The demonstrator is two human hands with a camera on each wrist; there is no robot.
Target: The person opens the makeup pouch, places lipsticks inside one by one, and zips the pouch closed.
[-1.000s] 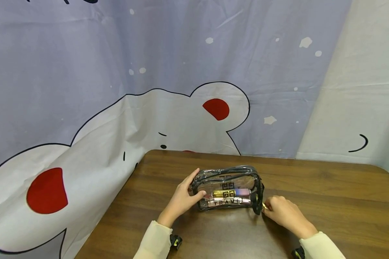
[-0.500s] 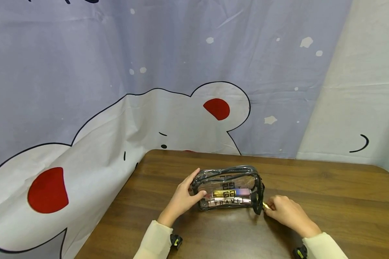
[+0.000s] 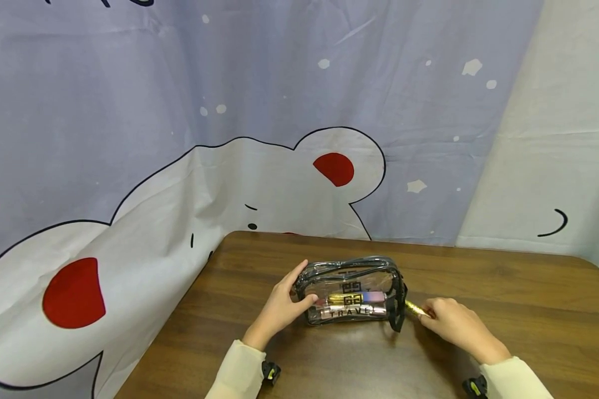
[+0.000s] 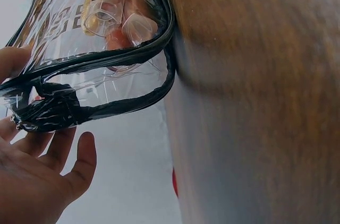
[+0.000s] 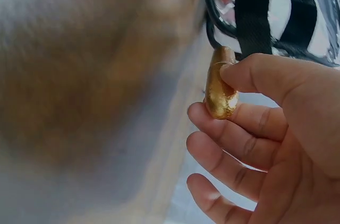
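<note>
A clear travel pouch [image 3: 349,280] with black trim lies on the wooden table. My left hand [image 3: 279,306] holds its left end, thumb on the front panel and fingers behind. Inside show a gold and pink-purple tube [image 3: 374,296] and a shiny pale tube [image 3: 331,313]. Just off the pouch's right end, my right hand [image 3: 456,327] pinches a slim gold tube [image 3: 414,308] between thumb and fingers. In the right wrist view the gold tube [image 5: 220,88] points toward the pouch's black strap [image 5: 253,11], its remaining fingers loosely bent. The left wrist view shows the pouch's zipped end [image 4: 48,107].
The brown table [image 3: 519,299] extends around the pouch on both sides. Behind and to the left hangs a printed cloth [image 3: 259,183] with a white cartoon shape. A small black wrist device [image 3: 271,372] sits at the left sleeve.
My right hand has shifted slightly right, away from the pouch, with the gold tube in its fingers; more of the tube now shows. The left hand and pouch look still.
</note>
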